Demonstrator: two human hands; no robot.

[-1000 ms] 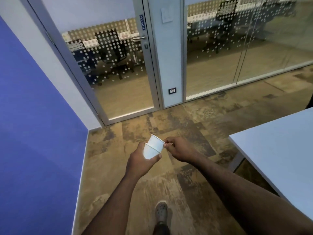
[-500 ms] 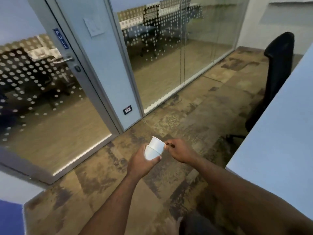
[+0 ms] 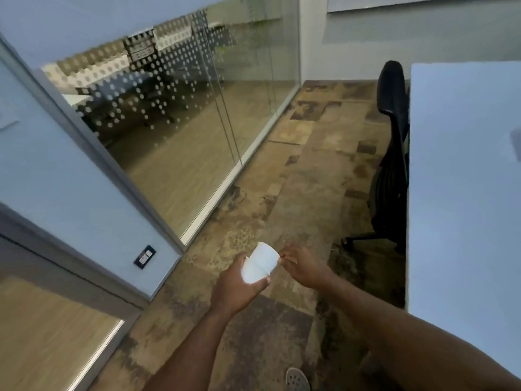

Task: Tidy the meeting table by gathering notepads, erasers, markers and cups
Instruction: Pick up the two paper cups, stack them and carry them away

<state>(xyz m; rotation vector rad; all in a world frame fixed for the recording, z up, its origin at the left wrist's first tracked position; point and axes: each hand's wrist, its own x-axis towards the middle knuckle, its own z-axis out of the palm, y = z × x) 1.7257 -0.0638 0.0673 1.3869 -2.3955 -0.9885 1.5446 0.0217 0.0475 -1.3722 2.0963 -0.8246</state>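
Far left: pale wall panel with a small dark wall socket [image 3: 144, 257] low down, just above the floor line. Beside it, dotted glass partition [image 3: 180, 108] running away from the camera; office chairs and desks dimly seen through it.

Centre, low in view: left hand [image 3: 235, 289] held over the patterned carpet [image 3: 304, 176], its grip closed around the lower part of the stacked white cups [image 3: 259, 266]. Thumb lies across the near side, other fingers wrap behind. Cups are nested one in the other, tilted, rims up and away to the right. Held in the air, well clear of the worktop.

Just right of the cups: right hand [image 3: 303, 268], fingertips pinched together at the rim of the upper cup. Cannot tell whether the pinch has hold of the rim itself or only touches it; slight blur there.

Bottom centre: toe of a grey perforated shoe [image 3: 296, 380] on the carpet.

Right: black office chair [image 3: 393, 153] pushed against the edge of the pale worktop [image 3: 462, 193]. A dark object is cut off at the right frame edge; too little shows to identify.
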